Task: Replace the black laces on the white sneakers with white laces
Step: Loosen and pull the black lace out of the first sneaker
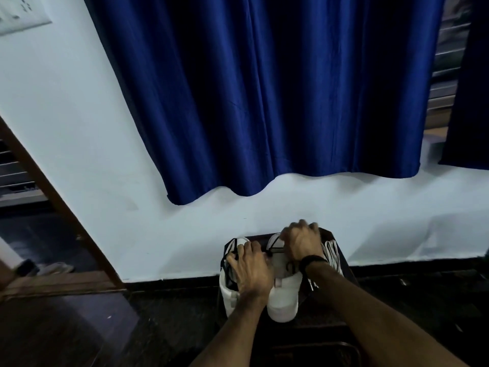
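Two white sneakers stand side by side on a small dark stool point(341, 263), heels toward me. My left hand point(251, 268) lies over the left sneaker point(229, 292), its fingers curled among the black lace point(228, 258). My right hand point(301, 242) covers the front of the right sneaker point(284, 298), fingers curled down over its black laces point(275, 249); what they pinch is hidden. A bundle of white laces point(334, 254) lies on the stool just right of my right wrist, which wears a black band.
The stool stands against a white wall under a blue curtain point(264, 96). Dark floor surrounds it. A wooden door frame point(53, 197) and an open doorway with sandals on the floor are to the left.
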`<state>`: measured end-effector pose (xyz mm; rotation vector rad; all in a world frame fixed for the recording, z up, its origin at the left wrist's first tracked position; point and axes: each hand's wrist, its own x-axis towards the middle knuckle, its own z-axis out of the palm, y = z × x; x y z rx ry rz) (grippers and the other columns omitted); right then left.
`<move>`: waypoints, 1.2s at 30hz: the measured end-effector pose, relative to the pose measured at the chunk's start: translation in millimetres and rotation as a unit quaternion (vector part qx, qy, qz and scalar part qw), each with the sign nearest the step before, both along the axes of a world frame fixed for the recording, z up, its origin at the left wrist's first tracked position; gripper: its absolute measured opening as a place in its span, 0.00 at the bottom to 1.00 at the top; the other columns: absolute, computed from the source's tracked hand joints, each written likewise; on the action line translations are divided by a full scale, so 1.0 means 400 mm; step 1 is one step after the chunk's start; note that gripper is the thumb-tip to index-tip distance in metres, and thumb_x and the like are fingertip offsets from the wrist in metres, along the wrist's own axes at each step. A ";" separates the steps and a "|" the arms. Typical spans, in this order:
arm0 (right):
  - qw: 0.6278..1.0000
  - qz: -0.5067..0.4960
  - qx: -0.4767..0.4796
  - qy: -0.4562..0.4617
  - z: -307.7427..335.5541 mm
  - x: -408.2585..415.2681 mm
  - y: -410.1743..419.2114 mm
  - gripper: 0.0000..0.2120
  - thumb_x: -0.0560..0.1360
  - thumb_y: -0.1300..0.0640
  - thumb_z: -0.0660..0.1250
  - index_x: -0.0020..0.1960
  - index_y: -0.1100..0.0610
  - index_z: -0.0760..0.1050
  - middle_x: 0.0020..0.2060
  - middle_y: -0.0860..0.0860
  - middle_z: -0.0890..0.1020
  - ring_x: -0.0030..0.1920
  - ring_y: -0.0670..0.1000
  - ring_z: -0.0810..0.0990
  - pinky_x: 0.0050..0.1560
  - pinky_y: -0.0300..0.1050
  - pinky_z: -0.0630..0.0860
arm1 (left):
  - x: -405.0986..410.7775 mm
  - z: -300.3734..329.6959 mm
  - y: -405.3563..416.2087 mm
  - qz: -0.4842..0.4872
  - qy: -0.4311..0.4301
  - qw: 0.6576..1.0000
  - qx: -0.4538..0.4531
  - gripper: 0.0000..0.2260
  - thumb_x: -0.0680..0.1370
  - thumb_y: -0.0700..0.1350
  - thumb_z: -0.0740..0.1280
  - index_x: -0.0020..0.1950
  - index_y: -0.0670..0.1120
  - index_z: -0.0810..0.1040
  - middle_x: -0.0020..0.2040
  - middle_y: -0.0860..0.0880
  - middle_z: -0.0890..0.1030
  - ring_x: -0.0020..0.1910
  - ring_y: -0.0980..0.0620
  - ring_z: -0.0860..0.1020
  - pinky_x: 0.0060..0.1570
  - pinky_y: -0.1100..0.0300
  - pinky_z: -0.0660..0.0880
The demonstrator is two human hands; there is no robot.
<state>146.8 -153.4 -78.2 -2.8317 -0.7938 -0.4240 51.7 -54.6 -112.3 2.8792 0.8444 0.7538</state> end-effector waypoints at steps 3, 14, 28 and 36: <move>0.943 -0.205 0.252 0.073 0.049 0.057 -0.066 0.11 0.72 0.53 0.64 0.52 0.50 0.80 0.49 0.51 0.82 0.55 0.56 0.75 0.54 0.51 0.68 | 0.004 0.002 0.002 0.003 -0.005 1.000 0.003 0.08 0.67 0.48 0.71 0.44 0.49 0.80 0.44 0.49 0.81 0.51 0.45 0.78 0.50 0.46 0.64; 0.976 0.176 -0.054 0.114 -0.013 -0.002 0.024 0.17 0.75 0.51 0.64 0.63 0.50 0.76 0.60 0.53 0.78 0.60 0.56 0.77 0.57 0.47 0.73 | 0.001 -0.013 0.013 -0.025 0.023 0.999 0.010 0.07 0.65 0.47 0.69 0.41 0.50 0.80 0.43 0.50 0.81 0.50 0.46 0.77 0.49 0.47 0.64; 0.960 -0.159 0.223 0.053 0.012 0.044 -0.080 0.16 0.68 0.55 0.68 0.56 0.53 0.78 0.54 0.54 0.79 0.57 0.58 0.72 0.54 0.53 0.67 | 0.005 -0.014 0.011 -0.019 -0.001 1.000 0.017 0.07 0.68 0.48 0.67 0.42 0.49 0.82 0.44 0.50 0.81 0.51 0.47 0.77 0.51 0.46 0.63; 0.986 0.135 -0.085 0.047 -0.058 -0.007 0.047 0.14 0.76 0.48 0.60 0.56 0.51 0.79 0.55 0.50 0.81 0.58 0.54 0.76 0.59 0.47 0.67 | -0.002 -0.015 0.010 -0.023 0.021 0.999 -0.012 0.05 0.66 0.47 0.65 0.39 0.50 0.79 0.39 0.50 0.82 0.47 0.46 0.79 0.50 0.46 0.65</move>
